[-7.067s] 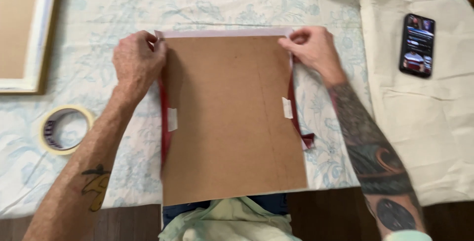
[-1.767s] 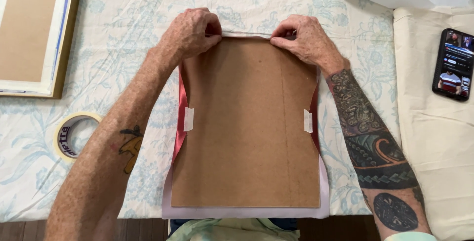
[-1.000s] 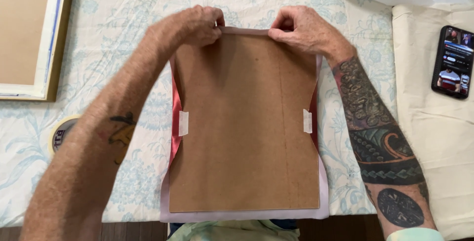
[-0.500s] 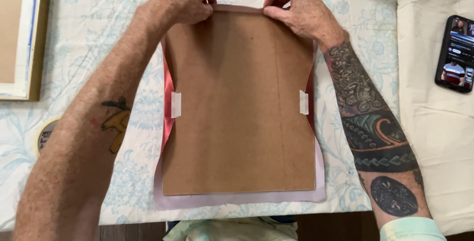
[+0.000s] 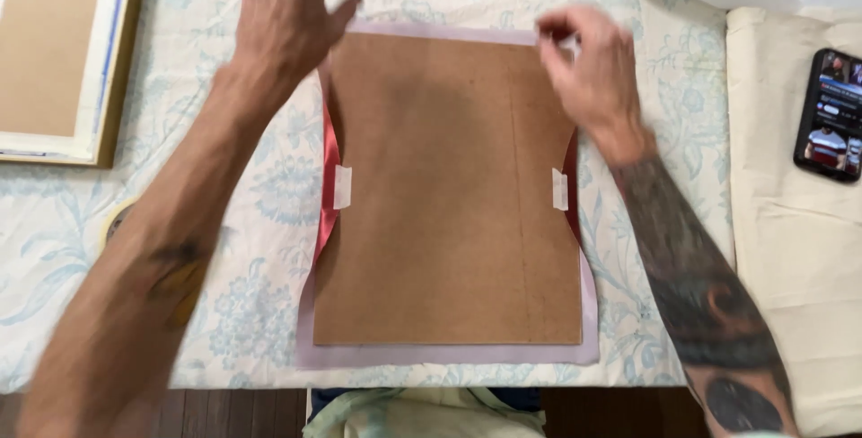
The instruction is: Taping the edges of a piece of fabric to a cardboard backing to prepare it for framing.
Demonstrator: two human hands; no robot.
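A brown backing board lies flat on a pale lilac sheet that shows around its edges. Red fabric wraps around both long sides and is held by two short white tape strips. My left hand hovers, blurred, above the board's far left corner with its fingers apart. My right hand is at the far right corner with curled fingers. A small white bit shows at its fingertips, and motion blur hides whether it is gripped.
A wooden picture frame lies face down at the far left. A tape roll peeks out from under my left forearm. A phone rests on a cream cloth at the right. The table's near edge runs along the bottom.
Both hands have come off the board's far edge, where they were pressing close together. They have moved apart toward the two far corners, and the left hand has lifted.
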